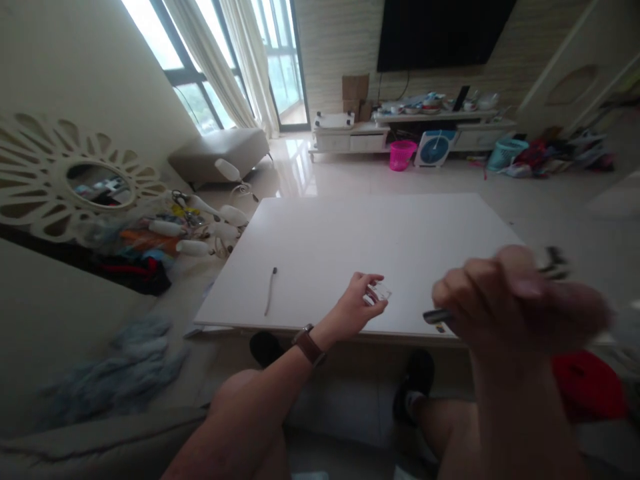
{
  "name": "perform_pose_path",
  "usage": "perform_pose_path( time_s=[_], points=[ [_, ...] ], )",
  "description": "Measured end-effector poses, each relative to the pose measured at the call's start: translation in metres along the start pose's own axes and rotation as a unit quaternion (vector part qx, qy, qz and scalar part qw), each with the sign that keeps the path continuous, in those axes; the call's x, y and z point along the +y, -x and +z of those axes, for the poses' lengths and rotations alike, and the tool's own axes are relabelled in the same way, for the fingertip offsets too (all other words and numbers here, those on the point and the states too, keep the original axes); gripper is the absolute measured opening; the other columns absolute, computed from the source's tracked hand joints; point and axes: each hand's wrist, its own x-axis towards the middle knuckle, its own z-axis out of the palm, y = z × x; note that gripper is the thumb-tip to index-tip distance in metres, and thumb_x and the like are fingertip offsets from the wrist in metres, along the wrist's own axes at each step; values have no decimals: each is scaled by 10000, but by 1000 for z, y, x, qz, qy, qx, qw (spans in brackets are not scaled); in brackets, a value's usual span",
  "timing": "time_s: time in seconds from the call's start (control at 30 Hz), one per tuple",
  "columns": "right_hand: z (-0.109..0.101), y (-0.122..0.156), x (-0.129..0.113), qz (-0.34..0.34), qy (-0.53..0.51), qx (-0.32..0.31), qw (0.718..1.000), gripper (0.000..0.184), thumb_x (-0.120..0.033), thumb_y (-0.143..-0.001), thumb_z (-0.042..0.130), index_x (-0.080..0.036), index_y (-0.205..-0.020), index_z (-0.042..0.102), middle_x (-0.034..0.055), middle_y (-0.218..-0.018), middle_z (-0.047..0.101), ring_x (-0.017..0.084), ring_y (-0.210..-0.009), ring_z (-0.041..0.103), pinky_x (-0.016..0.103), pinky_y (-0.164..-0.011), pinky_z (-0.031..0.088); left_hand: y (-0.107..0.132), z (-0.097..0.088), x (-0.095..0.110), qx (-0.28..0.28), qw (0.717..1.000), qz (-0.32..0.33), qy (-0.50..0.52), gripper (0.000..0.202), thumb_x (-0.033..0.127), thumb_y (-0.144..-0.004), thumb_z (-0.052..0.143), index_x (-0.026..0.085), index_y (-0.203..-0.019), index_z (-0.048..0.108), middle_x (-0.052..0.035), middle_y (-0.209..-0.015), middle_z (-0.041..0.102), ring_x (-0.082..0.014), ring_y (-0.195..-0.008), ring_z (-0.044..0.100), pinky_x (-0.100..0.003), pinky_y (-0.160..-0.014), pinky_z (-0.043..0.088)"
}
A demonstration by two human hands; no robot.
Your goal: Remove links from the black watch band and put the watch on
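Holding one thing in each hand, the person works at the near edge of a broad white surface. Left hand: thumb and fingers narrowed around a small clear piece with faint markings, low over the surface; whether it rests there, cannot tell. Right hand: curled tight on a rod-like thing, dark and shiny, raised close to the camera beyond the near right part of the surface; blurred, both ends poking out of the fist, exact kind unclear.

Progress, as judged: midway, with both pieces in hand and neither released. No finished result visible. Left over: a thin stick with a dark head, lying apart to the left, untouched; a small dark-and-yellow piece by the near edge, no grip on it visible. Nothing shows the two held pieces joined; they are well apart.
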Motion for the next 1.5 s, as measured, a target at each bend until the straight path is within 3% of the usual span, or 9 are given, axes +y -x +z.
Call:
perform_pose_path(
  time_s=[0.13, 0.23, 0.37, 0.53, 0.7, 0.93, 1.17, 1.33, 1.5],
  points=[
    [-1, -28, 65, 89, 0, 54, 995, 193, -423, -812, 529, -247, -828, 607, -64, -469, 360, 113, -409, 308, 267, -434, 246, -7, -8, -6, 11, 998, -49, 44, 419, 236, -801, 667, 176, -1194, 532, -73, -1080, 561, -94, -762, 587, -212, -582, 509],
    [-17, -30, 124, 216, 224, 58, 949, 195, -377, -781, 564, -194, -830, 610, -41, -512, 474, 128, -451, 395, 268, -461, 295, -12, -15, -9, 5, 997, -47, 66, 405, 251, -782, 691, 167, -1139, 519, -48, -960, 633, -93, -712, 585, -221, -594, 502],
    [-29, -30, 158, 177, 448, -13, 876, 217, -249, -801, 554, -174, -988, 635, 66, -854, 683, 188, -765, 601, 289, -706, 431, -15, -20, -15, 23, 995, -60, 76, 394, 273, -729, 753, 174, -1021, 507, -4, -793, 653, -107, -668, 602, -221, -580, 489],
    [-28, -30, 161, 164, 503, -132, 838, 263, -128, -845, 487, -164, -1033, 667, 130, -990, 724, 223, -879, 634, 291, -762, 432, -11, -17, -22, 86, 988, -98, 84, 419, 335, -714, 769, 183, -971, 475, -11, -777, 661, -162, -693, 676, -214, -517, 477],
    [-33, -23, 159, 138, 493, -165, 843, 261, -83, -829, 547, -182, -1005, 712, 99, -993, 739, 197, -890, 644, 269, -793, 437, 1, -18, -21, 167, 967, -143, 127, 468, 294, -677, 800, 179, -1016, 499, -10, -804, 661, -158, -699, 694, -223, -571, 497],
    [-28, -14, 154, 98, 486, -124, 859, 238, -151, -830, 602, -237, -1028, 702, 30, -880, 702, 168, -769, 618, 279, -749, 438, -16, -21, -20, 148, 957, -180, 174, 374, 258, -732, 733, 168, -1048, 554, -54, -911, 677, -151, -733, 701, -249, -646, 530],
    [-4, -49, 161, 37, 435, -45, 899, 164, -192, -867, 547, -210, -976, 668, 43, -909, 667, 178, -816, 593, 284, -767, 434, -57, -37, -27, 149, 957, -165, 188, 299, 214, -760, 649, 165, -1043, 566, -68, -973, 664, -159, -735, 703, -280, -667, 555],
    [17, -68, 168, 54, 413, -44, 908, 189, -253, -932, 459, -213, -910, 642, 10, -760, 631, 163, -699, 559, 264, -649, 386, -63, -51, -26, 166, 950, -174, 202, 305, 211, -772, 614, 170, -1072, 576, -68, -988, 651, -160, -750, 702, -281, -678, 556],
    [33, -66, 172, 59, 419, -54, 904, 175, -265, -928, 474, -239, -952, 646, -5, -734, 632, 158, -667, 556, 256, -630, 368, -63, -54, -29, 166, 948, -167, 212, 309, 181, -730, 600, 176, -1038, 623, -54, -966, 648, -153, -758, 688, -294, -716, 554]
  ],
)
